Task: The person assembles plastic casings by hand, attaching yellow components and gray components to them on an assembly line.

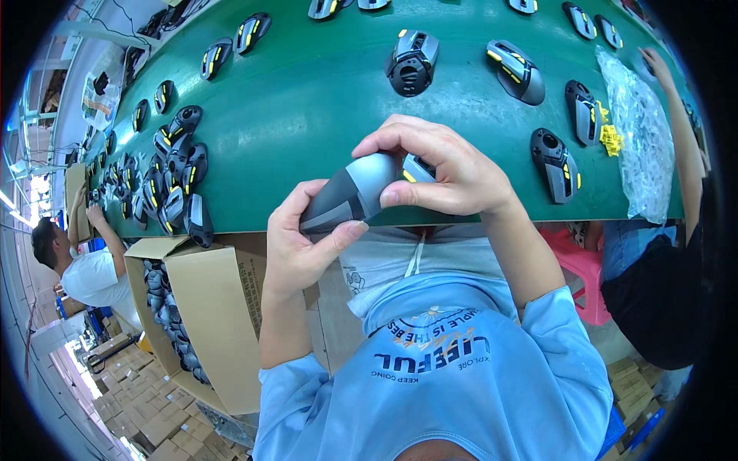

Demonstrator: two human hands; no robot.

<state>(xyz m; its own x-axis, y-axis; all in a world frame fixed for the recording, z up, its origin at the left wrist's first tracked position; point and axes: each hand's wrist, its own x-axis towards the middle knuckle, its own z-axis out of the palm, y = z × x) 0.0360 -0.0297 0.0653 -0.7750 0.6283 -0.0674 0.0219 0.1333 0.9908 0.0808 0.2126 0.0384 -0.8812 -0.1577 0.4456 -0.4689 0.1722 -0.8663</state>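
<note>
Just over the near edge of the table, both of my hands hold a computer mouse with a smooth grey and black rounded shell [360,188]. My left hand [296,238] grips its lower left end, with the thumb along the near side. My right hand [453,165] curls over the other end, fingers on top and thumb against the near side. Between the right fingers shows a silver part with a yellow strip [419,169]; whether it is joined to the shell is hidden by the hand.
Several mice with yellow accents stand about the green table [307,115], some with dark undersides exposed. A pile of mice [177,169] lies at left, above a carton [215,307] of grey shells. At right are clear plastic bags [638,138], yellow pieces [611,140], a pink stool [580,276] and a co-worker's arm [680,115].
</note>
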